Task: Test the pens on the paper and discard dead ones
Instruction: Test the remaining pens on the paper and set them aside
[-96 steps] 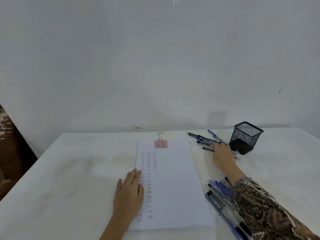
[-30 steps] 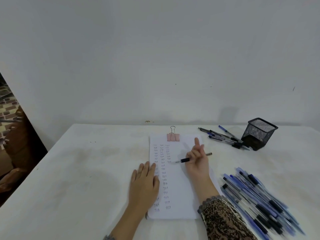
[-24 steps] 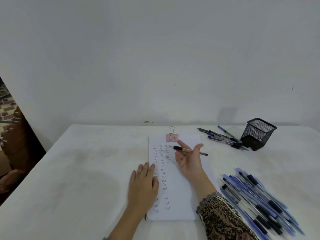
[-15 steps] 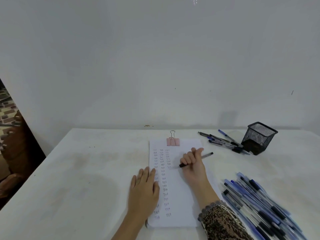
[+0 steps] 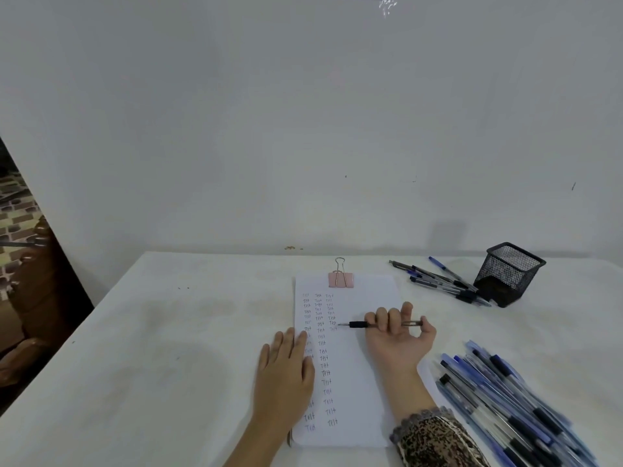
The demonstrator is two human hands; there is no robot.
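Right hand [image 5: 399, 335] grips a pen [image 5: 357, 324] over the paper [image 5: 350, 372]; left hand [image 5: 286, 369] lies flat on the paper's left edge.

The right hand rests palm-up on the paper's right half, its fingers [image 5: 381, 316] curled round the pen (black grip, tip pointing at the written columns); whether the tip touches the sheet is unclear. The left hand's fingers are straight and close together, pressing the sheet to the desk [image 5: 168, 348]. A pink binder clip [image 5: 341, 279] sits on the paper's top edge. Right of the paper lies a large pile of pens [image 5: 505, 406]; beyond its top right corner a smaller group of pens [image 5: 438, 279] lies beside a black mesh cup [image 5: 507, 274].
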